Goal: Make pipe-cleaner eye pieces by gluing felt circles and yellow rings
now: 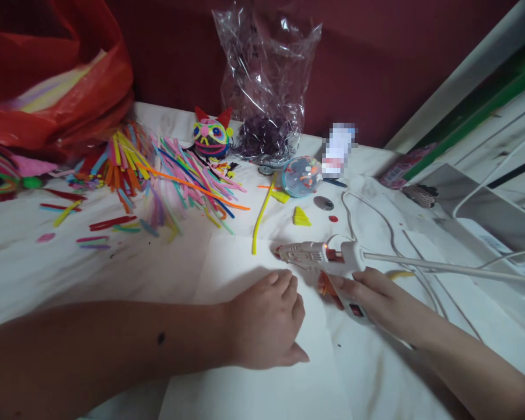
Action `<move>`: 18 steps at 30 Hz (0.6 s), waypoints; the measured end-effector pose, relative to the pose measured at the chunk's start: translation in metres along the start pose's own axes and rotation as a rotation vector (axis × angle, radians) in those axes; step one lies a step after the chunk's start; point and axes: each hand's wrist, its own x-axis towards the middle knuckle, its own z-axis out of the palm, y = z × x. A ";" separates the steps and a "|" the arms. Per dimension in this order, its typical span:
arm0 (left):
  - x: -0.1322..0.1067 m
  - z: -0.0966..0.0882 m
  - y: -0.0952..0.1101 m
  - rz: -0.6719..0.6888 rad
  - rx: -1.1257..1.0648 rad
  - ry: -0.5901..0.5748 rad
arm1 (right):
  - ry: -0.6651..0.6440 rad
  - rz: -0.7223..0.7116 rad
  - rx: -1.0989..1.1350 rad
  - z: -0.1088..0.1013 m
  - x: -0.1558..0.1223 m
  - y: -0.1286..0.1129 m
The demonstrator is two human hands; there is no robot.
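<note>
My left hand (266, 324) lies knuckles up on a white paper sheet (254, 391). Its fingers are curled under, with the thumb to one side; what they hold, if anything, is hidden. My right hand (382, 303) is wrapped around the handle of a white hot glue gun (319, 255), fingers at its orange trigger (330, 290). The gun's nozzle points left, just beyond my left knuckles, and a small light glows on its body. A long white glue stick (420, 263) sticks out of its back. Near the nozzle lies a yellow pipe cleaner (262, 219).
Colourful pipe cleaners (188, 181) are heaped at the back left, before a red plastic bag (56, 87). Behind stand a decorated mask-like ball (212, 134), a clear bag (266, 87), a round clear container (301, 176) and a phone (338, 149). A cable (387, 221) winds across the right.
</note>
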 end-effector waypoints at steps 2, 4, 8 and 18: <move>0.000 0.000 0.000 -0.003 -0.006 -0.011 | -0.008 0.017 -0.015 0.000 0.000 -0.001; 0.000 0.000 0.000 -0.001 -0.010 -0.011 | -0.003 0.038 -0.027 0.000 -0.001 -0.002; 0.000 0.000 0.000 0.002 0.004 0.004 | 0.057 0.021 -0.054 0.001 0.000 -0.002; 0.000 -0.005 0.000 0.007 0.028 -0.020 | 0.047 0.003 -0.091 0.000 -0.002 0.000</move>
